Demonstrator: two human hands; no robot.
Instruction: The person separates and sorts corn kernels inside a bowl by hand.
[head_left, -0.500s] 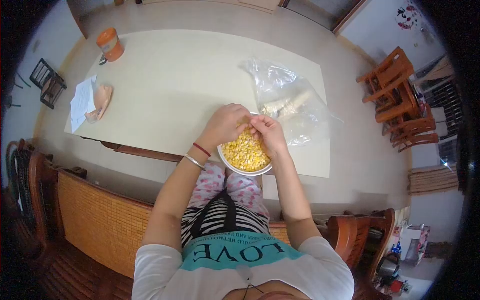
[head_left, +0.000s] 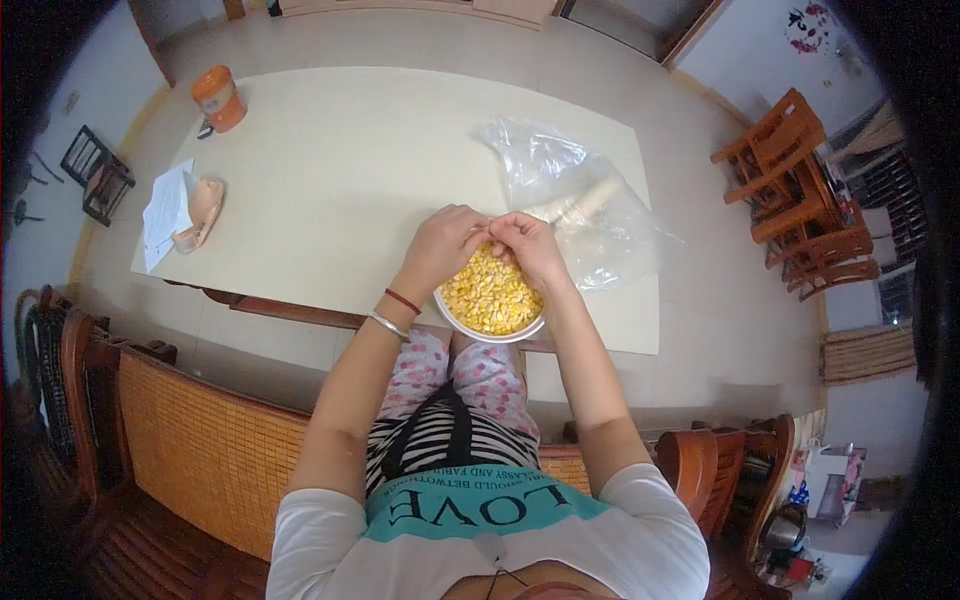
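Observation:
A white bowl (head_left: 447,317) full of loose yellow corn kernels (head_left: 492,292) sits at the table's near edge. Over its far rim my left hand (head_left: 446,245) and my right hand (head_left: 530,248) meet, fingertips pinched together. Whatever they hold is too small or hidden to make out. Just right of the bowl lies a clear plastic bag (head_left: 610,245) with pale cobs (head_left: 585,203) inside, partly behind my right hand.
On the pale table (head_left: 330,160) stand an orange container (head_left: 218,98) at the far left and papers (head_left: 168,215) beside a small packet (head_left: 203,212). A wooden bench (head_left: 200,430) is behind me; stacked wooden chairs (head_left: 790,170) stand at the right.
Both hands have shifted slightly left, still together over the bowl. The view has tilted a little, and more of the kernels shows below my fingers.

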